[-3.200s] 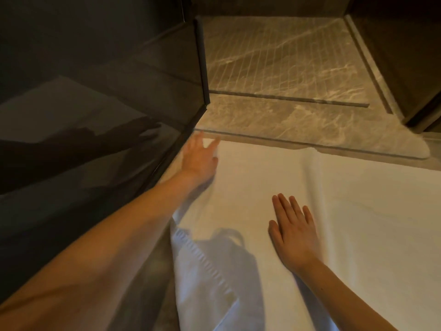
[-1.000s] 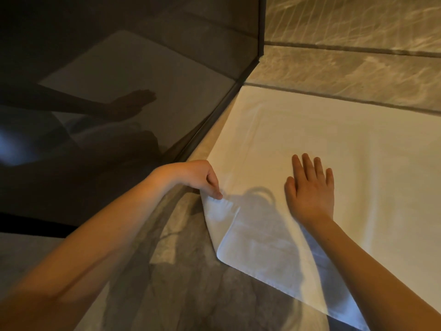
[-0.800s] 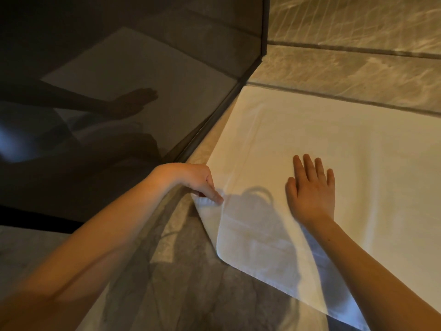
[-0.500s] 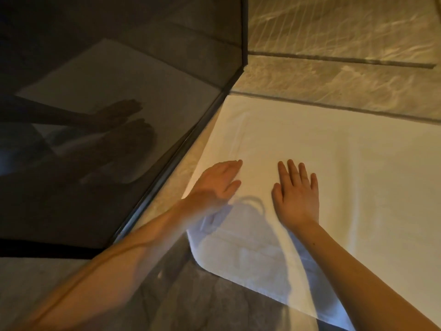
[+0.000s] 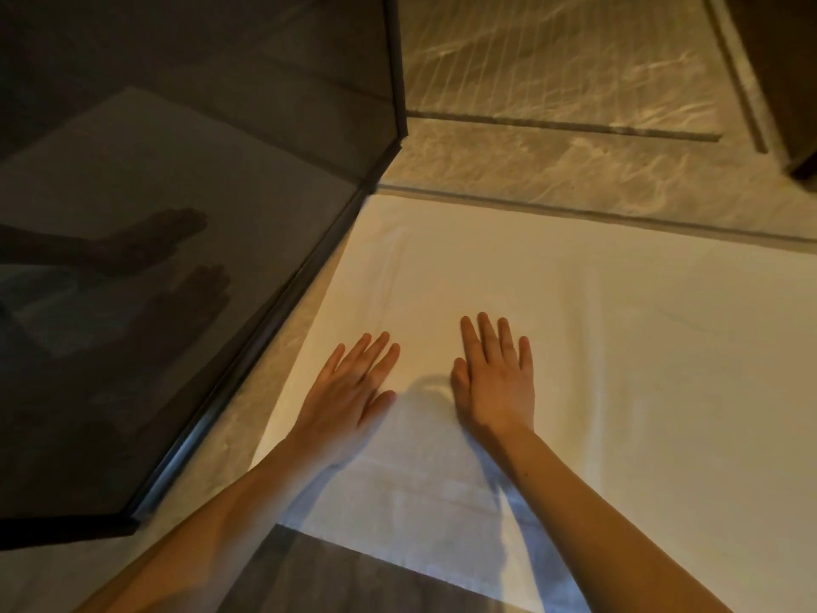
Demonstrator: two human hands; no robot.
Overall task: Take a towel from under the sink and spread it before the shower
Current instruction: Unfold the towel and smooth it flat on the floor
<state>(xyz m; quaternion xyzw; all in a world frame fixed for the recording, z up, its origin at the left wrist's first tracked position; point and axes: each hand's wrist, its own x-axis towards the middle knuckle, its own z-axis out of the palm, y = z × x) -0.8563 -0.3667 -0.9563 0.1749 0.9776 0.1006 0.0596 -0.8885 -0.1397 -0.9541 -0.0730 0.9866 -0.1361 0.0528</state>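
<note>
A white towel (image 5: 619,347) lies flat on the floor, its far edge along the marble shower threshold (image 5: 552,170). Its left edge runs beside the dark glass panel (image 5: 199,214). My left hand (image 5: 349,391) rests palm down on the towel near its left side, fingers spread and holding nothing. My right hand (image 5: 495,378) lies flat on the towel just to the right of it, also spread. The near left corner of the towel lies flat between my forearms.
The tiled shower floor (image 5: 552,59) lies beyond the threshold, with a drain slot across it. The dark glass panel stands on the left with its black frame along the floor. A dark wall or door edge (image 5: 791,81) is at the top right. Grey floor (image 5: 331,577) shows below.
My left hand let go of the towel's folded near-left corner and moved onto the towel, flat beside my right hand. The corner now lies unfolded and flat. The view has shifted slightly.
</note>
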